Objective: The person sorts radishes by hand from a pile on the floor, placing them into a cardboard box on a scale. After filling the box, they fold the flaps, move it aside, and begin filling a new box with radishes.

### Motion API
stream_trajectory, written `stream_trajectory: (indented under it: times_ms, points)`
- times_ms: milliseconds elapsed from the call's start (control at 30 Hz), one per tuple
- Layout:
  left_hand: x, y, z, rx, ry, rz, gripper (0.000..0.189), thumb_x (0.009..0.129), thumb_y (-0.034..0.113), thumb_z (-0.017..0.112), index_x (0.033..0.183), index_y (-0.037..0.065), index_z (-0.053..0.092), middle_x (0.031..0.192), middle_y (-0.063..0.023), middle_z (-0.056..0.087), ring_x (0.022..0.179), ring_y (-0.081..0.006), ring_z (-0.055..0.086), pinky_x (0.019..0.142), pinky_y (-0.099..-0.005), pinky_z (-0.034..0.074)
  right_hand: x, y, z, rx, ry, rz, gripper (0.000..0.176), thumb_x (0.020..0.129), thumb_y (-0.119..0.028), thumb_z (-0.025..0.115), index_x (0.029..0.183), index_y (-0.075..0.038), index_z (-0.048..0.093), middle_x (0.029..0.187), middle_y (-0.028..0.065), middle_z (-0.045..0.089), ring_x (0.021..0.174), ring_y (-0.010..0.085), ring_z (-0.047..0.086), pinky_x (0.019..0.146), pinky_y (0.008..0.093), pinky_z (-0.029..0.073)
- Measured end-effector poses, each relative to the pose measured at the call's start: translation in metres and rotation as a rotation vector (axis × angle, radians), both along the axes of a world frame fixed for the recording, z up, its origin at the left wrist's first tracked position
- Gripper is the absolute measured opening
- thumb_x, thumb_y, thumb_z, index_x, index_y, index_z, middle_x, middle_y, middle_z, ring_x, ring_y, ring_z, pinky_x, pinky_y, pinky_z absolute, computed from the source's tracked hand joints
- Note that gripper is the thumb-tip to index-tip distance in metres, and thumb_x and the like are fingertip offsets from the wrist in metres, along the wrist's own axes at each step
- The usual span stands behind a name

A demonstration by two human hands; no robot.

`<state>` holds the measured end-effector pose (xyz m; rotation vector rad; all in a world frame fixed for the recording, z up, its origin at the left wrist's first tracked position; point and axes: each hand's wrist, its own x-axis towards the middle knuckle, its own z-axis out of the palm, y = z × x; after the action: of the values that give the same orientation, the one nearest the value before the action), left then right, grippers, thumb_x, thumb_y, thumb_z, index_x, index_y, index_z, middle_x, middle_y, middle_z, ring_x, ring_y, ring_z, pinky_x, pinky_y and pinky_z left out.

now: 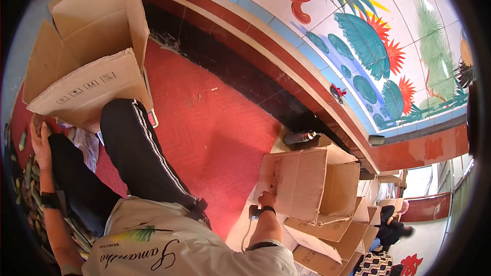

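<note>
My left hand [41,144] is at the lower left corner of an open cardboard box [94,89], fingers stretched up beside its edge. Whether it presses on the box is hard to tell. The box's flaps stand up, and printed symbols show on its near side. Out to the right, my right hand [267,200] has its fingers curled against another cardboard box [299,181], which lies with its open end facing right. My legs are between the two boxes. Long green vegetables [33,184] lie in a heap below my left hand.
A device with a small red display [152,118] shows partly beneath the left box. Clear plastic [88,148] lies by my knee. More open cartons [327,235] stand at the lower right, with a metal flask [300,137] behind. Another person [393,230] sits farther right. A painted tile wall [327,56] borders the red floor [204,117].
</note>
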<state>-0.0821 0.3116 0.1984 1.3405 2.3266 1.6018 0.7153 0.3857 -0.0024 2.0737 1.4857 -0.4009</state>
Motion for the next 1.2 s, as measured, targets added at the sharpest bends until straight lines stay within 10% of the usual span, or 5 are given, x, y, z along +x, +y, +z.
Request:
stream_trajectory:
  times_ms: [533,733,1200]
  points:
    - [0.012,-0.009,0.011,0.019,-0.054,0.049,0.04,0.089,0.013,0.045,0.126,0.002,0.036,0.12,-0.015,0.046,0.113,-0.022,0.045,0.096,-0.032,0.033,0.018,-0.017,0.019,0.055,-0.111,-0.38,0.029,0.073,-0.017,0.053,0.099,-0.005,0.062,0.103,0.0133,0.061,0.1,0.0262,0.057,0.083,0.0356,0.046]
    - [0.026,-0.004,0.022,0.038,-0.05,0.069,0.039,0.089,0.012,0.045,0.125,0.002,0.037,0.118,-0.0144,0.048,0.109,-0.0224,0.047,0.093,-0.0326,0.035,-0.024,0.034,0.038,0.128,-0.157,-0.199,0.033,0.074,-0.021,0.053,0.104,-0.009,0.059,0.105,0.0122,0.06,0.1,0.0261,0.057,0.085,0.0363,0.044]
    - [0.053,-0.011,0.048,0.05,-0.119,0.072,0.04,0.086,0.009,0.049,0.123,0.001,0.037,0.113,-0.0127,0.048,0.102,-0.019,0.049,0.086,-0.0299,0.04,-0.281,0.235,0.113,0.67,0.698,0.556,0.024,0.079,-0.026,0.049,0.085,-0.006,0.061,0.08,0.0201,0.061,0.074,0.0381,0.059,0.065,0.0464,0.047]
